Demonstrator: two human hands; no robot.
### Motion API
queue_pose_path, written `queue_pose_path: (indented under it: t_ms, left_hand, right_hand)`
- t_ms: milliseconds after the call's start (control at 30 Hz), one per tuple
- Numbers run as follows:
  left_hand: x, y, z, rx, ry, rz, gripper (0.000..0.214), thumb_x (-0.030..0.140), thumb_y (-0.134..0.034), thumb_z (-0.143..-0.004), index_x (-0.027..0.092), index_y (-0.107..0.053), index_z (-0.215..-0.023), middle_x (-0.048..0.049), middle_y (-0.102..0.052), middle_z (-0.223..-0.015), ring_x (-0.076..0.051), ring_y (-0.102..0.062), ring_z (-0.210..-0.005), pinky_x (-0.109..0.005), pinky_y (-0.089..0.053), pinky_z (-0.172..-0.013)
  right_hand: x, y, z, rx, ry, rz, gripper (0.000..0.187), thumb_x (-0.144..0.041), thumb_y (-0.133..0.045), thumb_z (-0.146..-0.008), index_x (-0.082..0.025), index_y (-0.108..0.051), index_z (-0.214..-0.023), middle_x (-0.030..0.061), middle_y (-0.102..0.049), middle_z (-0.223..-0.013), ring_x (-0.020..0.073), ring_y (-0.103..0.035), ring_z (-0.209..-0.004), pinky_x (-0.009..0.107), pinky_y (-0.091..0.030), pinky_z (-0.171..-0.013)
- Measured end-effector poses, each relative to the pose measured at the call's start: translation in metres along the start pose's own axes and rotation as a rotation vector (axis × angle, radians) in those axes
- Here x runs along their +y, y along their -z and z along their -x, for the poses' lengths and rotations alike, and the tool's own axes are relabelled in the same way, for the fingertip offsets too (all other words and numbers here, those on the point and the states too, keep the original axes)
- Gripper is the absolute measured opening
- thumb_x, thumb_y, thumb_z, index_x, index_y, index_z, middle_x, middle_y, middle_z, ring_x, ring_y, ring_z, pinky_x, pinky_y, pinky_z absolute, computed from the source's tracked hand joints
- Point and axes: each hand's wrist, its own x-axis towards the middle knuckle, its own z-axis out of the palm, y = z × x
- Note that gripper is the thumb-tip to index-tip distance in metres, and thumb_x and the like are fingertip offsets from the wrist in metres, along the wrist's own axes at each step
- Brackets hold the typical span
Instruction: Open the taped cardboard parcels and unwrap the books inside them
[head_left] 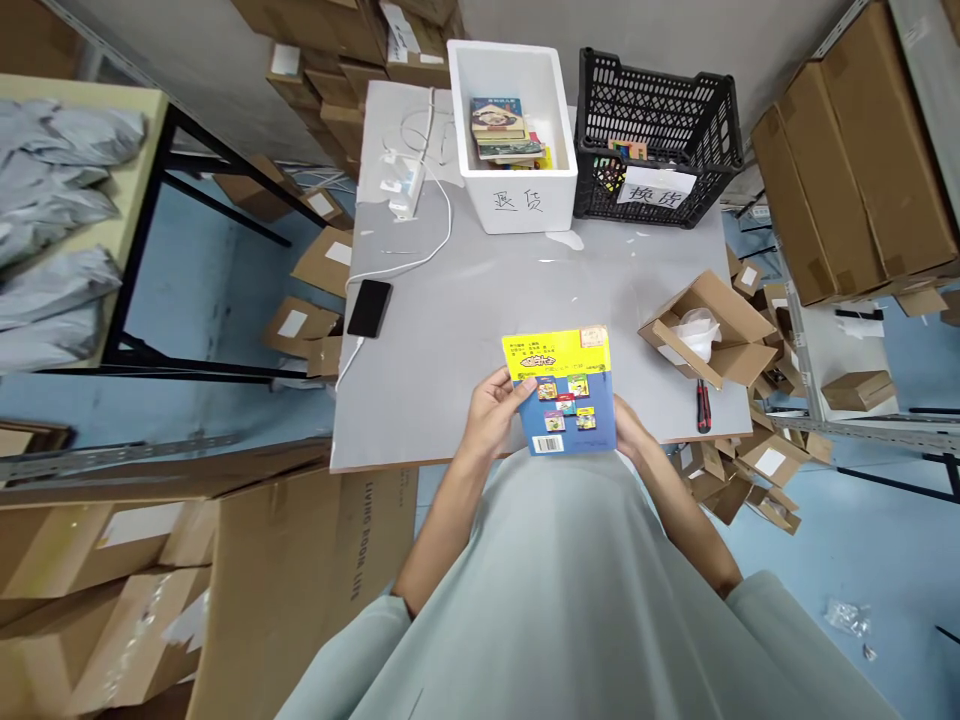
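Observation:
A thin book with a yellow band over a blue cover, small pictures and a barcode is held up at the table's front edge. My left hand grips its left side, the thumb lying on the cover and the other fingers behind. At the right edge of the book is my right hand, its fingers mostly hidden behind the book as it supports that side. Past the book, on the grey table, stands a white foam box with several books inside.
A black plastic crate stands beside the foam box. At the right lie an open cardboard box with plastic wrap and a red-black tool. A phone, cables and a power strip occupy the left. Cartons crowd the floor and shelves.

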Motion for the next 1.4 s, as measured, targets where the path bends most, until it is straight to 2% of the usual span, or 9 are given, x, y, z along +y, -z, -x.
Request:
queue_pose_path:
  t_ms: [233,533,733,867,933,1033,1200,1300,1400]
  left_hand:
    - [0.011,0.011,-0.003,-0.003,-0.015,-0.137,0.067,0.061,-0.104,-0.063,0.016,-0.081,-0.107,-0.0151,-0.086,-0.114,-0.032,-0.083,-0.098,-0.040,-0.069,-0.085]
    - [0.012,0.008,0.000,-0.016,0.000,-0.162,0.067,0.064,-0.100,-0.069,0.016,-0.081,-0.111,-0.0156,-0.085,-0.119,-0.032,-0.083,-0.101,-0.041,-0.069,-0.087]
    - [0.007,0.017,-0.002,-0.178,0.117,-0.197,0.083,0.059,-0.100,-0.071,0.018,-0.073,-0.139,-0.0157,-0.085,-0.123,-0.034,-0.084,-0.100,-0.040,-0.069,-0.081]
    - [-0.009,0.011,-0.006,-0.107,0.080,-0.186,0.086,0.060,-0.099,-0.071,0.016,-0.072,-0.140,-0.0167,-0.085,-0.122,-0.035,-0.084,-0.100,-0.043,-0.070,-0.084]
    - [-0.018,0.002,-0.005,-0.050,0.020,-0.173,0.086,0.062,-0.098,-0.071,0.014,-0.073,-0.139,-0.0171,-0.084,-0.123,-0.036,-0.083,-0.105,-0.047,-0.069,-0.093]
    - [-0.027,-0.014,0.003,-0.031,-0.056,-0.216,0.072,0.064,-0.089,-0.082,0.017,-0.077,-0.136,-0.0155,-0.082,-0.133,-0.035,-0.081,-0.115,-0.049,-0.065,-0.105]
    - [-0.024,-0.024,0.014,-0.154,-0.055,-0.358,0.041,0.047,-0.075,-0.097,0.026,-0.082,-0.132,-0.0089,-0.082,-0.133,-0.033,-0.077,-0.126,-0.047,-0.058,-0.117]
    - [-0.018,-0.013,0.003,-0.008,-0.210,-0.451,0.040,0.037,-0.083,-0.091,0.026,-0.082,-0.129,-0.0106,-0.077,-0.143,-0.033,-0.067,-0.141,-0.048,-0.051,-0.124]
    - [-0.015,0.007,-0.012,0.189,-0.291,-0.494,0.056,0.039,-0.090,-0.083,0.025,-0.076,-0.135,-0.0143,-0.067,-0.156,-0.034,-0.059,-0.147,-0.050,-0.048,-0.124]
  right_hand:
    - [-0.013,0.002,0.015,-0.069,0.251,0.215,0.055,-0.062,-0.094,-0.080,-0.023,-0.077,-0.114,0.0051,-0.086,-0.109,0.0261,-0.083,-0.099,0.041,-0.067,-0.094]
    - [-0.009,-0.004,0.014,0.016,0.273,0.228,0.056,-0.067,-0.092,-0.080,-0.024,-0.077,-0.113,0.0062,-0.088,-0.110,0.0290,-0.084,-0.097,0.044,-0.069,-0.092]
    - [-0.001,0.006,0.005,0.173,0.339,0.312,0.065,-0.073,-0.088,-0.080,-0.023,-0.076,-0.119,0.0108,-0.086,-0.116,0.0335,-0.083,-0.105,0.050,-0.069,-0.097]
    - [0.004,0.001,0.004,0.421,0.471,0.580,0.068,-0.068,-0.080,-0.089,-0.023,-0.072,-0.139,0.0159,-0.074,-0.147,0.0354,-0.073,-0.132,0.053,-0.062,-0.113]
    - [0.006,-0.010,0.005,0.359,0.468,0.621,0.074,-0.065,-0.081,-0.089,-0.024,-0.067,-0.149,0.0150,-0.066,-0.158,0.0352,-0.066,-0.143,0.052,-0.058,-0.119]
    - [0.010,-0.030,0.005,0.153,0.424,0.495,0.079,-0.065,-0.087,-0.084,-0.025,-0.066,-0.150,0.0112,-0.070,-0.153,0.0328,-0.066,-0.143,0.047,-0.056,-0.120]
    - [0.017,-0.038,0.001,0.238,0.321,0.114,0.064,-0.074,-0.084,-0.081,-0.024,-0.073,-0.119,0.0073,-0.083,-0.121,0.0335,-0.076,-0.123,0.046,-0.062,-0.110]
    - [0.016,-0.030,0.003,0.175,0.160,-0.004,0.066,-0.072,-0.090,-0.075,-0.025,-0.072,-0.116,0.0063,-0.085,-0.111,0.0357,-0.080,-0.114,0.048,-0.068,-0.098]
    - [0.012,-0.024,0.008,0.142,0.130,-0.033,0.066,-0.071,-0.092,-0.074,-0.025,-0.072,-0.117,0.0065,-0.086,-0.109,0.0353,-0.082,-0.110,0.047,-0.069,-0.094]
